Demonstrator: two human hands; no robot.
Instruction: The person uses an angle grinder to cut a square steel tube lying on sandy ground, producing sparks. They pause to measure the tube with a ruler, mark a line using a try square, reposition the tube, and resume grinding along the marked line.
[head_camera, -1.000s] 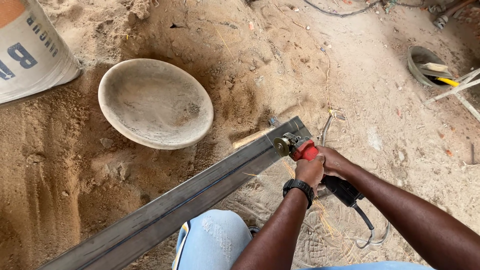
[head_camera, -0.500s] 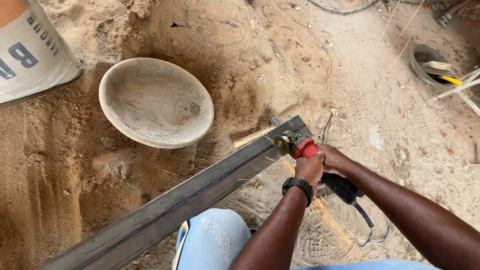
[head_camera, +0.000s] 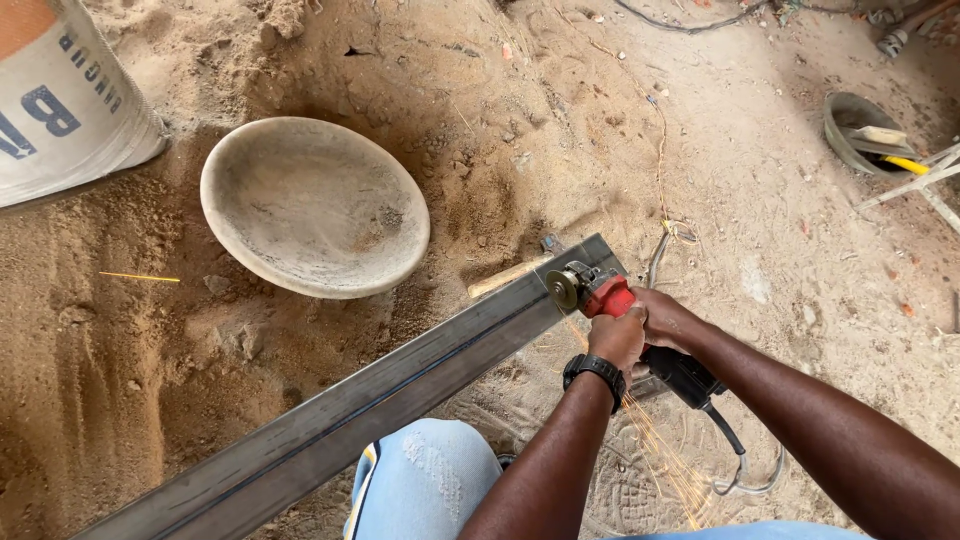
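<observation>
Sandy, trampled ground (head_camera: 700, 150) fills my view, loose and heaped on the left, packed flatter on the right. A shallow round pan (head_camera: 315, 205) lies on the sand at upper left, and a white printed sack (head_camera: 60, 110) sits in the corner just beyond it. At far right I see a small grey bucket (head_camera: 850, 125) with a yellow-tipped tool in it, well apart from the work.

A long steel bar (head_camera: 350, 420) runs diagonally from the lower left up to the middle, its far end near the grinder. My knee in faded jeans (head_camera: 425, 485) sits just beneath it.

I hold a red and black angle grinder (head_camera: 610, 300) with both hands at the bar's far end. Its disc (head_camera: 563, 290) meets the bar's upper right edge close to the end. My left hand (head_camera: 615, 340), with a black watch (head_camera: 595, 368) on its wrist, is closed tight around the front of the body just behind the red head. My right hand (head_camera: 670, 320) is wrapped around the body beside it, fingers curled shut. Sparks (head_camera: 660, 460) stream down toward the lower right, and one streak (head_camera: 140, 277) flies over the sand at left. The black cable (head_camera: 735, 450) trails from the grinder's rear across the ground.
</observation>
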